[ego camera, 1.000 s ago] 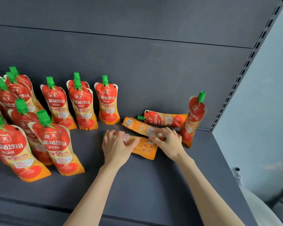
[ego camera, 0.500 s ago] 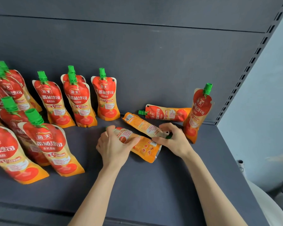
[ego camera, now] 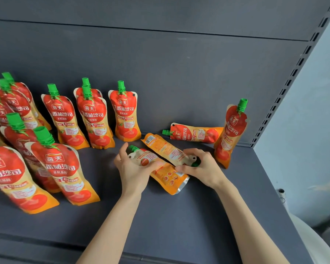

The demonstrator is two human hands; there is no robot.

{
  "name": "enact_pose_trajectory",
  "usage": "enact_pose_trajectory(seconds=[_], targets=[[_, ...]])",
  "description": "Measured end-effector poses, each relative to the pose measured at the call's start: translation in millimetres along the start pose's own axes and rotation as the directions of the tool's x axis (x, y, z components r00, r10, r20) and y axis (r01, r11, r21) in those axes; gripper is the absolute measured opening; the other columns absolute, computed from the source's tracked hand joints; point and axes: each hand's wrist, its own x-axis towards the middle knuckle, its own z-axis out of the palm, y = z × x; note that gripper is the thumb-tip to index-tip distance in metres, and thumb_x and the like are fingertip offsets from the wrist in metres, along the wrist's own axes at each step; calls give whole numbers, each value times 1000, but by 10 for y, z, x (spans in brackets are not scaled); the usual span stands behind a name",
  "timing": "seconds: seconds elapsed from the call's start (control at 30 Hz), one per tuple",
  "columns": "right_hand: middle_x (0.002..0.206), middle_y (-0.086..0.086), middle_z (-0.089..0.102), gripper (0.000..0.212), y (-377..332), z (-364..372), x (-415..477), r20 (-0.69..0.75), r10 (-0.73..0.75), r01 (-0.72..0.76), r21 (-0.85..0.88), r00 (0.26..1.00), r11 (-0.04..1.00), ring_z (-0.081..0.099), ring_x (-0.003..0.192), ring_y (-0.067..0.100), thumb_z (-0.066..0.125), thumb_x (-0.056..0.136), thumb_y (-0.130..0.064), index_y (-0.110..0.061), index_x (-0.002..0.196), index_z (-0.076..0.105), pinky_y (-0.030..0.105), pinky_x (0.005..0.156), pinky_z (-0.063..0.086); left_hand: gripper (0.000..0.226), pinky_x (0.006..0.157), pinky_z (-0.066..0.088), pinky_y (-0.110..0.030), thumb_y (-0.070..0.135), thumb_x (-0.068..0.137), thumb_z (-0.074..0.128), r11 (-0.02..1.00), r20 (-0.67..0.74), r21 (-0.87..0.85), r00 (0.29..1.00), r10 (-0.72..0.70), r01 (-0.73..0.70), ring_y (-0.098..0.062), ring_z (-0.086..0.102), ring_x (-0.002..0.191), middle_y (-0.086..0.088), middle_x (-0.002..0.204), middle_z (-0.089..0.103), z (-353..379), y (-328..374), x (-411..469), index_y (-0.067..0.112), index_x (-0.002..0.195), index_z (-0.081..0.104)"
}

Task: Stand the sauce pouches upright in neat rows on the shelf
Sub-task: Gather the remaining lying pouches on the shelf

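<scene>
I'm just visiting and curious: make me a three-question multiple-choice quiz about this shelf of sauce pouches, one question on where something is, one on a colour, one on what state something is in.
1. Where is the pouch lying by the back wall?
A. At the shelf's front edge
B. Just left of the leaning pouch near the right end
C. On top of the standing rows

2. What colour are the pouch caps?
A. Green
B. Blue
C. White

3. What state are the two pouches at the hands in?
A. Standing upright
B. Hanging from hooks
C. Lying down, printed backs up

Answers:
1. B, it lies along the back wall with its base beside the leaning pouch.
2. A, every visible cap is green.
3. C, the left hand grips one lying pouch and the right hand the other, both flat or barely lifted.
</scene>
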Motion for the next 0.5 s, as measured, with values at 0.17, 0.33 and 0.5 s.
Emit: enact_pose_trajectory(seconds=[0.17,0.33,0.5], targets=[[123,-4,58,69,-36,-4,-25,-5,-2,2,7,1000,1000,48,118,20,79,64,-49,-25,124,55,41,100,44,118,100,44,-44,9,56,88,956,74,-227,983,-171,184,-25,47,126,-9,144,39,10,-62,75,23,147,13],[117,-7,49,76,-156,25,-116,96,-3,8,-49,995,999,44,115,16,74,62,-59,-24,126,54,34,99,40,86,76,51,-28,-7,62,79,880,220,-403,960,-175,253,-19,60,107,-11,127,58,9,-24,34,8,136,39],[119,-10,50,79,-209,60,-150,162,-8,9,-5,987,1000,44,115,12,76,59,-59,-25,126,50,32,99,40,82,83,54,-38,-10,67,74,803,289,-531,948,-131,272,-22,60,111,-5,126,57,8,28,-6,18,135,41]])
